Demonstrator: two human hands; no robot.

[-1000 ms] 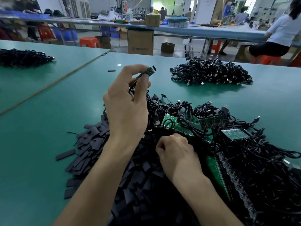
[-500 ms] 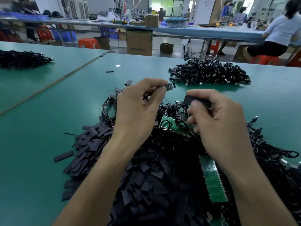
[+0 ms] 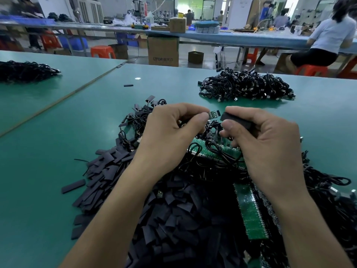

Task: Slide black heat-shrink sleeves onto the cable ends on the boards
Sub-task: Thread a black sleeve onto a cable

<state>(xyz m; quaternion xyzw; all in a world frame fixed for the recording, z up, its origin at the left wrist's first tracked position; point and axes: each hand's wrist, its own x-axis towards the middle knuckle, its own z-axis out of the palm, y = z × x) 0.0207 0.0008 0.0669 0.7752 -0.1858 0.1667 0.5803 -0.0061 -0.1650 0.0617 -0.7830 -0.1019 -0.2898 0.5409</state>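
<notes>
My left hand (image 3: 170,132) pinches a small green board (image 3: 214,114) on the end of a black cable, its tip sticking out to the right. My right hand (image 3: 260,140) holds a black heat-shrink sleeve (image 3: 234,119) between thumb and fingers, its open end just right of the board tip, a small gap between them. Below the hands lies a heap of loose black sleeves (image 3: 173,209). Green board strips (image 3: 251,209) and tangled black cables (image 3: 326,190) lie under and right of my hands.
A bundle of black cables (image 3: 245,87) lies at the far right of the green table (image 3: 48,180), another cable pile (image 3: 25,70) on the adjoining table at left. One stray sleeve (image 3: 128,85) lies farther back. People sit at benches beyond.
My right hand left the sleeve heap with a sleeve and rose level with the left. My left hand lowered the small board, and the sleeve's end has come close to the board tip.
</notes>
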